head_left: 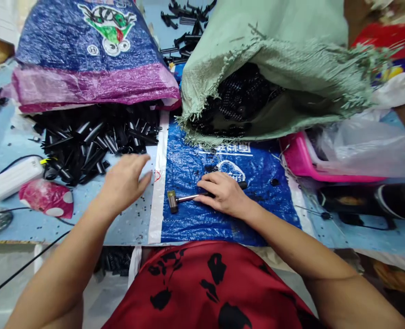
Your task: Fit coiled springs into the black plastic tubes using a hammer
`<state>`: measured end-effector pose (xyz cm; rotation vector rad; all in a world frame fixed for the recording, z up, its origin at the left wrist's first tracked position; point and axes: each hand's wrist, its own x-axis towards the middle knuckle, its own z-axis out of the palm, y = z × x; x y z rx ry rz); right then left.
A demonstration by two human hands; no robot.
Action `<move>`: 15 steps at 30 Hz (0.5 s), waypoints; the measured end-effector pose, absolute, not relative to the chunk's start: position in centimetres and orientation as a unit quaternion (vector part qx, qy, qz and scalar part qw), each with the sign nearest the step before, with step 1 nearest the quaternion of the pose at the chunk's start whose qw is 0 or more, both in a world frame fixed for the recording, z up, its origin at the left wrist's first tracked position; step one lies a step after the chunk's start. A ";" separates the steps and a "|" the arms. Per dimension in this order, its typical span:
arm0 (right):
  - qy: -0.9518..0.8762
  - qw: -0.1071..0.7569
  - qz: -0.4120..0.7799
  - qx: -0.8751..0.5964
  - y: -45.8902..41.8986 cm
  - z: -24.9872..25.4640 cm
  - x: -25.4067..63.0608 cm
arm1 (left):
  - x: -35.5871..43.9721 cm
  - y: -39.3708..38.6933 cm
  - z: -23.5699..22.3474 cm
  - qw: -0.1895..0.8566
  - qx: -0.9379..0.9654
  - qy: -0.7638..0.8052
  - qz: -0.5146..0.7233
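Red garment (189, 283) with black print sits nearest the camera, at the near edge of the blue sheet (202, 224), which presumably protects the table (127, 230). On the sheet lies a hammer (188, 198); the right hand (225, 194) covers its handle, grip not determinable. Left of the sheet, the left hand (125, 180) is spread, nothing visible in it, near black parts (93, 137). Beyond the sheet's middle, a green sack (312, 68) gapes nearward, probably for access. White lettering on the sheet is upside down, partly covered; left of it, a blue-and-purple sack (58, 50) bears a circled mark resembling H.
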<state>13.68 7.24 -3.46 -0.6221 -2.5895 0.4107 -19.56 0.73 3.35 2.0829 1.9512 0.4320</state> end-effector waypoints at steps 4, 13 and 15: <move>-0.912 0.250 0.143 -0.291 12.9 -2.3 12.3 | -19.3 7.2 0.2 -0.062 0.713 0.687 0.123; -0.916 0.063 -0.030 -0.395 27.2 -1.0 9.5 | -21.1 7.8 -0.3 -0.172 0.755 0.623 0.111; -0.930 0.032 -0.030 -0.364 27.9 -1.3 9.4 | -20.1 6.4 -0.2 -0.164 0.762 0.619 0.096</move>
